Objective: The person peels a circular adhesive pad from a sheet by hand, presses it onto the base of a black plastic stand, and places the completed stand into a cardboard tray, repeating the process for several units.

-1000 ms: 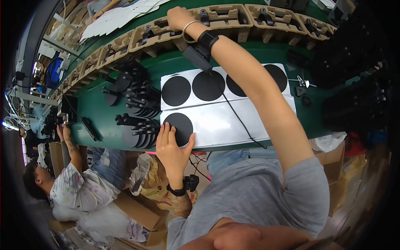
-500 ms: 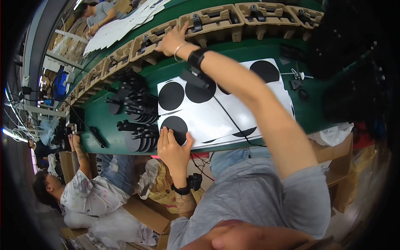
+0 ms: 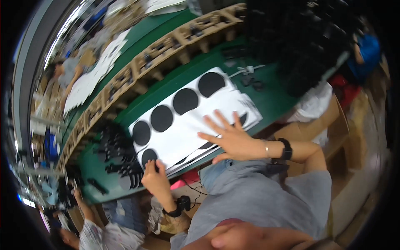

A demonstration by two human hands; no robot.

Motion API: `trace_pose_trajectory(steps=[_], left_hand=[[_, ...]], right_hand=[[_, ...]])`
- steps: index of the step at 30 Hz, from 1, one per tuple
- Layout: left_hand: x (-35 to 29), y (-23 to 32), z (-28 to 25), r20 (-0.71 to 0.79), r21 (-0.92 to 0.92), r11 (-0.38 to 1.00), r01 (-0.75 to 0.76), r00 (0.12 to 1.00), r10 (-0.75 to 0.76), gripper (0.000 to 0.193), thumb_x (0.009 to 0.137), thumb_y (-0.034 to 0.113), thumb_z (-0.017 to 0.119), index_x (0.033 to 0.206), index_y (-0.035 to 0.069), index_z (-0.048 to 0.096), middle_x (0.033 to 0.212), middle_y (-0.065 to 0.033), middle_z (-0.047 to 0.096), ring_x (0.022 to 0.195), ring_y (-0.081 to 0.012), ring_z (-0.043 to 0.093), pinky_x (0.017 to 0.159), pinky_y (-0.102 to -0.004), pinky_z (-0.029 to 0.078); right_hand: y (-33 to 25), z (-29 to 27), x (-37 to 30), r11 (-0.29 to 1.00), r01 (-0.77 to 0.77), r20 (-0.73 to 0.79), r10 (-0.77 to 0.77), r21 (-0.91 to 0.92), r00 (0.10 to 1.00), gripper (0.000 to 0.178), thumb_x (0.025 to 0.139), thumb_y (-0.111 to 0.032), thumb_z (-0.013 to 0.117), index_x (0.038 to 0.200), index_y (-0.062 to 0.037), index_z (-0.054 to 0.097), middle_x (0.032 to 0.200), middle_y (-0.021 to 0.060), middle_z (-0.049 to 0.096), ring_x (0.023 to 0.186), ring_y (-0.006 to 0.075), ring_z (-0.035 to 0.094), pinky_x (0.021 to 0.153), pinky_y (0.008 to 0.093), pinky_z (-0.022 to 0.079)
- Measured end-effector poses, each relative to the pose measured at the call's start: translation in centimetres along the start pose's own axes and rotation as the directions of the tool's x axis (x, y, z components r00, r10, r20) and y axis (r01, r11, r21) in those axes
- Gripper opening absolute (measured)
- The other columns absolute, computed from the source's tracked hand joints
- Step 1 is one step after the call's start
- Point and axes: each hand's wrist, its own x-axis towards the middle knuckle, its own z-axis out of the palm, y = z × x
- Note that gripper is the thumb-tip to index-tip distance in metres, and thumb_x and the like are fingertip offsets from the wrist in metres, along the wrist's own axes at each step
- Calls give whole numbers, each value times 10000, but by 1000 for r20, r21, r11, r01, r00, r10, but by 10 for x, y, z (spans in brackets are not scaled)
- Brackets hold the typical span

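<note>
A white sheet (image 3: 177,143) with black round stickers lies slanted across the green table. My left hand (image 3: 157,182) is at its lower left corner, fingers bent together over the near edge of a black round sticker (image 3: 149,156); they appear to pinch it, though the fingertips partly hide the contact. My right hand (image 3: 233,141) is spread wide over the right part of the sheet, holding nothing. Under its fingers another sticker is partly covered. More round stickers, among them one at the far right (image 3: 211,84), line the sheet's far side.
Brown moulded trays (image 3: 166,50) with black parts run in a row behind the sheet. Black disc-based parts (image 3: 121,154) cluster at the left. A metal tool (image 3: 249,70) and small black pieces lie right of the sheet. A co-worker's arm (image 3: 85,206) reaches in at lower left.
My right hand has come back from the trays and now spreads over the sheet. My left hand's fingers have bent at the sticker's edge. The whole view has turned and shifted.
</note>
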Motion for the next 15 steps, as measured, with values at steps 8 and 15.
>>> trace_pose_trajectory(steps=[8,15], left_hand=[[35,33,-35,-211,-388,903,183,937,-280,356,990,171,515,727,-69,505,580,0,355,568,-102,316,477,-331,256],[28,14,22,103,-859,360,364,812,-575,384,998,275,496,1035,-95,592,1003,-104,630,889,-173,573,840,-297,448]], right_hand=[[38,-30,-63,745,131,-364,158,654,918,631,852,-328,702,1392,-92,476,1343,174,535,1255,295,507,1116,524,261],[144,-36,-240,509,-103,-354,716,855,602,318,869,-225,650,1056,26,706,982,101,725,811,80,603,741,237,483]])
